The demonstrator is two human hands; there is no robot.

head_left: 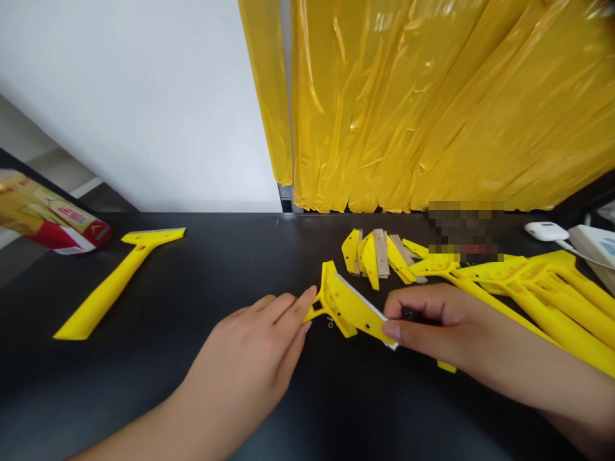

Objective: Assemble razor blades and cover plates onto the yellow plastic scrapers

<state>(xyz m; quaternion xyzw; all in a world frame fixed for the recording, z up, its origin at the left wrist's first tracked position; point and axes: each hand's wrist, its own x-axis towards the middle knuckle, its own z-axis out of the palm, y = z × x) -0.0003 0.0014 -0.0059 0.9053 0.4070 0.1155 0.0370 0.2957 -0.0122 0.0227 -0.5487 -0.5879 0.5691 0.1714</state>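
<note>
My left hand (254, 339) is closed around the handle of a yellow plastic scraper, whose forked head (328, 291) points away to the right. Between the fingertips of my right hand (432, 320) is the end of a yellow clamp plate (358, 307) with a pale metal blade along its upper edge. The plate lies at an angle against the scraper head; whether they are joined I cannot tell. A small black object (408, 314) shows inside my right hand, its kind hidden. Below that wrist, a yellow tip (446, 367) sticks out. Tiny metal rings (330, 323) lie beneath the scraper head.
A scraper with its blade (115, 282) lies at left, beside a red and yellow package (52, 214). Behind my right hand are several yellow plates (369, 256) and wrapped blades (381, 253). Several yellow scraper handles (542, 288) pile up at right, near a white earbud case (546, 231).
</note>
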